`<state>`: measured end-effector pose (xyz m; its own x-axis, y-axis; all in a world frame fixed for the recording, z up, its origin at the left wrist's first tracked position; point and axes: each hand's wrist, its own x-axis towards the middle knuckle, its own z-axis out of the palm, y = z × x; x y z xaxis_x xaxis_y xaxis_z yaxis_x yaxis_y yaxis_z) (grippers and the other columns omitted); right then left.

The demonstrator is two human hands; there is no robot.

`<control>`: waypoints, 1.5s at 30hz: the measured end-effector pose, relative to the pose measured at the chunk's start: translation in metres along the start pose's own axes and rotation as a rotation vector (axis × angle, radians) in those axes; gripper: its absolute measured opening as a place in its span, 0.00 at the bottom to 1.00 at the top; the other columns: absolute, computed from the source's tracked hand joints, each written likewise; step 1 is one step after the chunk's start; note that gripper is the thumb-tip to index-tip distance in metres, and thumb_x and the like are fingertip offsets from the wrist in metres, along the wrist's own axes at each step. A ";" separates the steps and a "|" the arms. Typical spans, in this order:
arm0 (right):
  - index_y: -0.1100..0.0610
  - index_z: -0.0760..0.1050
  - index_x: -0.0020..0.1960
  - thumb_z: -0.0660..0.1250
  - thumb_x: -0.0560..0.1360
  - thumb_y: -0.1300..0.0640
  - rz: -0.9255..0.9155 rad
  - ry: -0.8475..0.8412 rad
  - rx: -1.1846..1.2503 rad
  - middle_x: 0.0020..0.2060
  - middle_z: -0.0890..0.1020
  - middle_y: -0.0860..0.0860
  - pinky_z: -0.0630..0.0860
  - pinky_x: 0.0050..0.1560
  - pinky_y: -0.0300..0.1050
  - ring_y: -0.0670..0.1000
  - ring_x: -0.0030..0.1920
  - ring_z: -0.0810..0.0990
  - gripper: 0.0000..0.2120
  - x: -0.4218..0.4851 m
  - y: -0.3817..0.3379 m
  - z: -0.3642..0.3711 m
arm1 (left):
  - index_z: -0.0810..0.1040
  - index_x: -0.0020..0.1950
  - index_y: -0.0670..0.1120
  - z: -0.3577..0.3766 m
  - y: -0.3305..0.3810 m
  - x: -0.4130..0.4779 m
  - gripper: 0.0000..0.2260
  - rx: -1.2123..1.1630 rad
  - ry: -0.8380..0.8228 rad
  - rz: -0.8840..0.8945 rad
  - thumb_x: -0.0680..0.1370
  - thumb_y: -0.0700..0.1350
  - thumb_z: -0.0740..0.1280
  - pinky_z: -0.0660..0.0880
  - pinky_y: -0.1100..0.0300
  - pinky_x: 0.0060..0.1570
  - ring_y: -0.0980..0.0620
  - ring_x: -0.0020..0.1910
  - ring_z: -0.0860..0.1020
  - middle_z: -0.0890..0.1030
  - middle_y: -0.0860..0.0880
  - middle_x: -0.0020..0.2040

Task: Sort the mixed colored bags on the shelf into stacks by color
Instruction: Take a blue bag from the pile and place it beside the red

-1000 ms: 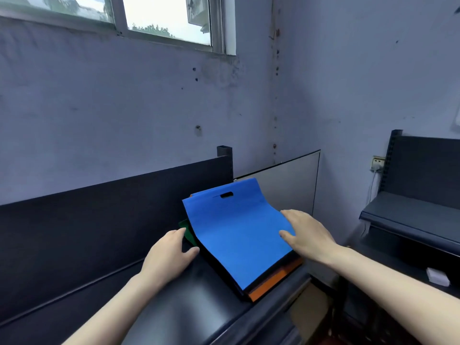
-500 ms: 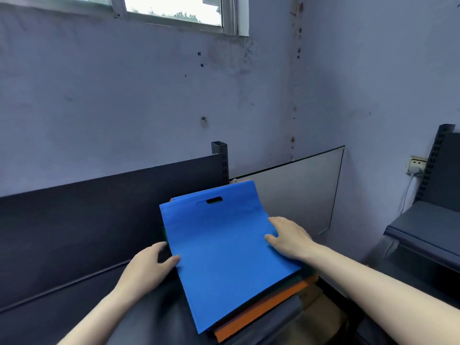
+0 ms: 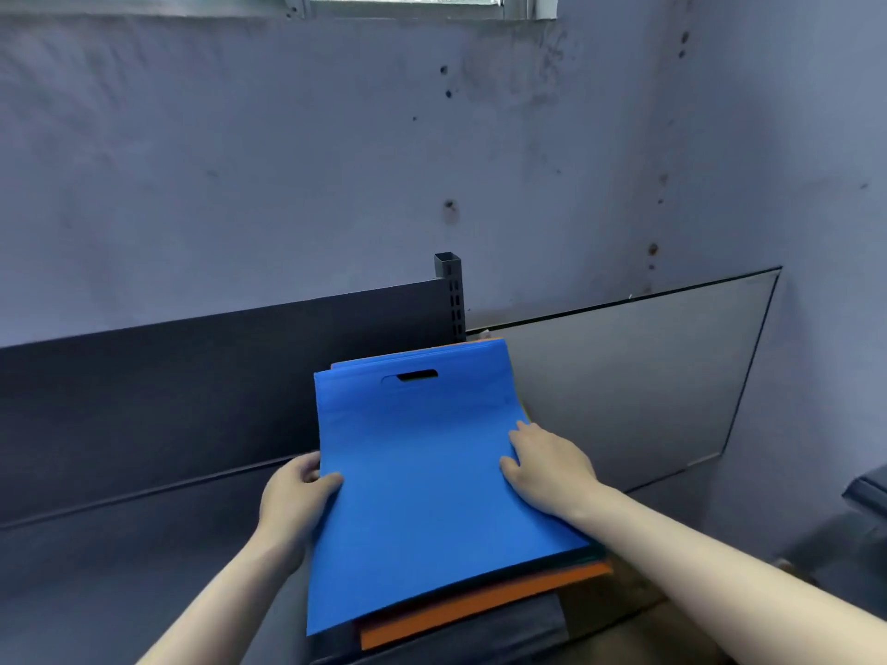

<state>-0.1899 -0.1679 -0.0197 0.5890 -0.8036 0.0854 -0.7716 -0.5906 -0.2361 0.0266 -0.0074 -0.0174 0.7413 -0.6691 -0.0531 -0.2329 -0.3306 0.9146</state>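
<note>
A person sorts at a dark shelf [image 3: 144, 568], where a blue bag [image 3: 422, 472] lies on top of a mixed pile [image 3: 552, 582] at the shelf's right end; the left hand [image 3: 293, 496] pinches the bag's left edge, thumb on top and fingers curled at the rim, while the right hand [image 3: 547, 467] rests flat on its right side, fingers straight, holding nothing. An orange bag [image 3: 456, 616] shows at the bottom of the pile; no separate colour stacks are in view, so the sorting appears barely begun, with nearly everything left to divide.

blue bag [image 3: 422, 482] slid nearer, now overhangs stack [image 3: 480, 611] front | left hand [image 3: 293, 496] went from beside stack to pinching bag's left edge
</note>
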 end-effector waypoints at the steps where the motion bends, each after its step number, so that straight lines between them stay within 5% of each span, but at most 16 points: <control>1: 0.55 0.60 0.38 0.55 0.78 0.51 -0.019 -0.001 -0.003 0.52 0.73 0.54 0.65 0.42 0.47 0.57 0.56 0.74 0.12 -0.001 -0.002 0.000 | 0.83 0.47 0.50 0.002 0.000 -0.001 0.13 -0.010 0.033 -0.006 0.73 0.35 0.64 0.80 0.48 0.44 0.48 0.39 0.84 0.86 0.49 0.41; 10: 0.59 0.70 0.55 0.55 0.79 0.49 -0.093 -0.044 0.052 0.73 0.65 0.56 0.72 0.55 0.51 0.57 0.68 0.69 0.15 -0.002 -0.013 0.008 | 0.82 0.54 0.48 0.000 -0.004 -0.003 0.13 -0.025 0.181 -0.053 0.73 0.36 0.67 0.74 0.59 0.34 0.50 0.39 0.82 0.84 0.49 0.44; 13: 0.58 0.69 0.48 0.58 0.77 0.50 -0.075 -0.024 0.171 0.65 0.73 0.55 0.71 0.44 0.50 0.56 0.60 0.76 0.10 0.003 -0.010 0.010 | 0.81 0.52 0.50 -0.005 -0.004 -0.001 0.13 -0.027 0.187 -0.040 0.72 0.35 0.68 0.77 0.55 0.40 0.49 0.39 0.83 0.85 0.49 0.43; 17: 0.58 0.68 0.46 0.61 0.74 0.53 -0.022 -0.008 0.294 0.42 0.77 0.54 0.64 0.34 0.47 0.55 0.41 0.75 0.08 0.007 -0.004 0.005 | 0.81 0.51 0.50 -0.015 -0.010 0.006 0.13 -0.060 0.204 -0.047 0.73 0.34 0.68 0.80 0.51 0.43 0.47 0.40 0.83 0.85 0.49 0.42; 22: 0.58 0.67 0.42 0.61 0.72 0.57 0.034 0.011 0.330 0.36 0.74 0.54 0.62 0.33 0.47 0.55 0.38 0.72 0.05 0.013 -0.015 -0.001 | 0.82 0.49 0.44 -0.023 -0.016 0.012 0.06 -0.172 0.074 -0.134 0.75 0.36 0.68 0.81 0.45 0.47 0.41 0.42 0.84 0.85 0.43 0.43; 26: 0.57 0.74 0.61 0.61 0.73 0.59 0.047 -0.017 0.401 0.56 0.79 0.54 0.73 0.51 0.48 0.58 0.59 0.76 0.17 0.016 -0.029 -0.001 | 0.81 0.49 0.39 -0.025 -0.020 0.015 0.05 -0.175 -0.026 -0.161 0.78 0.40 0.67 0.80 0.40 0.48 0.38 0.43 0.84 0.85 0.40 0.44; 28: 0.51 0.75 0.57 0.61 0.73 0.61 0.048 -0.017 0.465 0.51 0.79 0.49 0.72 0.49 0.44 0.55 0.56 0.75 0.14 0.016 -0.033 -0.001 | 0.80 0.49 0.39 -0.028 -0.021 0.017 0.07 -0.147 -0.042 -0.163 0.78 0.43 0.66 0.80 0.39 0.49 0.39 0.43 0.84 0.85 0.41 0.44; 31: 0.56 0.70 0.69 0.62 0.73 0.63 0.096 0.012 0.561 0.65 0.76 0.51 0.73 0.59 0.46 0.53 0.63 0.75 0.24 0.017 -0.033 0.001 | 0.79 0.50 0.40 -0.029 -0.023 0.017 0.07 -0.147 -0.046 -0.148 0.79 0.42 0.65 0.80 0.42 0.49 0.40 0.44 0.84 0.85 0.41 0.46; 36: 0.58 0.66 0.72 0.65 0.73 0.63 0.168 -0.006 0.739 0.64 0.76 0.55 0.74 0.61 0.51 0.53 0.63 0.76 0.27 0.015 -0.036 -0.005 | 0.77 0.53 0.40 -0.038 -0.024 0.022 0.06 -0.273 0.013 -0.127 0.81 0.41 0.62 0.79 0.42 0.51 0.39 0.48 0.82 0.83 0.40 0.51; 40: 0.62 0.79 0.54 0.64 0.74 0.62 0.151 -0.171 0.854 0.48 0.84 0.56 0.79 0.51 0.52 0.54 0.47 0.84 0.10 0.012 -0.046 -0.008 | 0.77 0.56 0.41 -0.046 -0.026 0.019 0.07 -0.401 0.038 -0.166 0.82 0.41 0.61 0.79 0.46 0.46 0.39 0.49 0.82 0.83 0.40 0.53; 45: 0.61 0.81 0.46 0.61 0.73 0.64 0.089 -0.111 0.966 0.43 0.86 0.56 0.80 0.49 0.56 0.56 0.44 0.85 0.09 0.011 -0.058 0.000 | 0.78 0.54 0.40 -0.057 -0.024 0.000 0.10 -0.436 0.064 -0.186 0.81 0.45 0.62 0.79 0.47 0.44 0.39 0.47 0.82 0.84 0.41 0.49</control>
<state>-0.1382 -0.1425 -0.0050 0.5951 -0.8020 -0.0511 -0.3143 -0.1737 -0.9333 0.0678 0.0387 -0.0162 0.7857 -0.5783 -0.2196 0.1832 -0.1215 0.9755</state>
